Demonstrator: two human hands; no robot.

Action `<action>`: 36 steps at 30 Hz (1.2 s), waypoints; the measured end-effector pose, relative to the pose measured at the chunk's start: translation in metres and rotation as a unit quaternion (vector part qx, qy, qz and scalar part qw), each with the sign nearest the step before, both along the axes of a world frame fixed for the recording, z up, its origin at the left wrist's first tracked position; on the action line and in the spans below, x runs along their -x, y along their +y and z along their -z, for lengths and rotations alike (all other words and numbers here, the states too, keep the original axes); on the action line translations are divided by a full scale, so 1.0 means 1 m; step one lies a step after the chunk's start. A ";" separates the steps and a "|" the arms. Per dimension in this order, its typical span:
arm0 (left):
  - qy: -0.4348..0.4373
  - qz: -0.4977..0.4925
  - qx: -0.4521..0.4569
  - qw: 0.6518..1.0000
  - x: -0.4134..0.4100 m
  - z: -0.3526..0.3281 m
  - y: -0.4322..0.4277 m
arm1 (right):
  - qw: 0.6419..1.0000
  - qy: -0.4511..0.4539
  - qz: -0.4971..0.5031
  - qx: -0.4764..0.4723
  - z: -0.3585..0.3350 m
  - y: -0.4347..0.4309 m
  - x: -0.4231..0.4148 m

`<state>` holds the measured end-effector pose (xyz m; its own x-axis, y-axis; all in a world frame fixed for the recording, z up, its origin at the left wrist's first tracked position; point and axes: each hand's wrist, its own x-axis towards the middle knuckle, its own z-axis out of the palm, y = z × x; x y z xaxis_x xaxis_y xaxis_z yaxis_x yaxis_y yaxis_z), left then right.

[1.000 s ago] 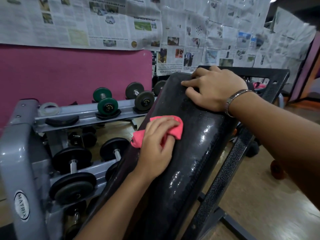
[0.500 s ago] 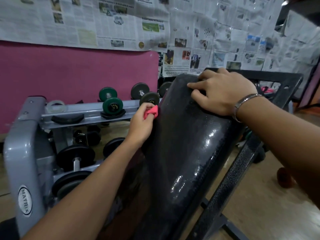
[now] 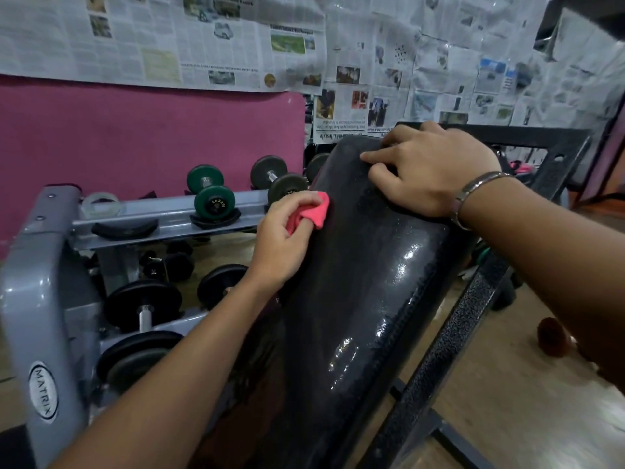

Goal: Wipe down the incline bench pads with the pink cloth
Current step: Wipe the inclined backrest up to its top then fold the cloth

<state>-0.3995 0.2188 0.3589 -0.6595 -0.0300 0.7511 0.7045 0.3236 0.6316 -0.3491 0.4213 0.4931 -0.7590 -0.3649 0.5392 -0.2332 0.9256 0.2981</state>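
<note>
Two bare hands are working on the black incline bench pad [image 3: 355,299], which is tilting up and away from the camera on a dark speckled frame [image 3: 449,336]. The left hand [image 3: 282,242] is bunching the pink cloth [image 3: 313,213] between thumb and curled fingers, pinching it tight, and is pressing that wad against the pad's left edge, a little below its rounded top corner. The cloth is poking out just above and to the right of the knuckles, touching the pad's side. The right hand [image 3: 429,170] is lying palm-down on the upper end of the pad, up and to the right of the cloth grip, with its fingers spread loosely and bent over the surface, holding nothing; a metal bracelet [image 3: 473,194] is sitting on that wrist. Between the two hands the pad surface is looking dull and speckled, while lower down, to the right of the left forearm, it is shining with bright glints. To the left of the cloth grip, a grey dumbbell rack [image 3: 44,299] marked MATRIX is carrying a green dumbbell [image 3: 209,194] and a grey dumbbell [image 3: 280,181] on its top rail and black ones below. Behind everything, newspaper sheets [image 3: 389,62] are covering the wall above a pink panel [image 3: 135,140].
</note>
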 end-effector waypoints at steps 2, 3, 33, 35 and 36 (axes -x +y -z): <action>-0.017 -0.020 -0.006 1.000 0.009 -0.002 -0.004 | 1.000 -0.003 -0.001 -0.001 -0.001 0.000 0.000; -0.034 -0.028 -0.020 0.999 0.012 -0.009 -0.003 | 1.000 -0.004 -0.001 -0.001 -0.002 0.000 -0.001; 0.041 -0.077 0.016 0.996 -0.071 -0.019 0.067 | 0.985 -0.087 -0.041 0.145 -0.028 0.002 -0.012; 0.052 -0.063 0.037 0.996 -0.086 -0.019 0.078 | 0.966 -0.130 -0.054 0.218 -0.035 0.005 -0.013; 0.071 -0.042 0.056 0.995 -0.093 -0.015 0.080 | 0.952 -0.151 -0.059 0.258 -0.036 0.007 -0.014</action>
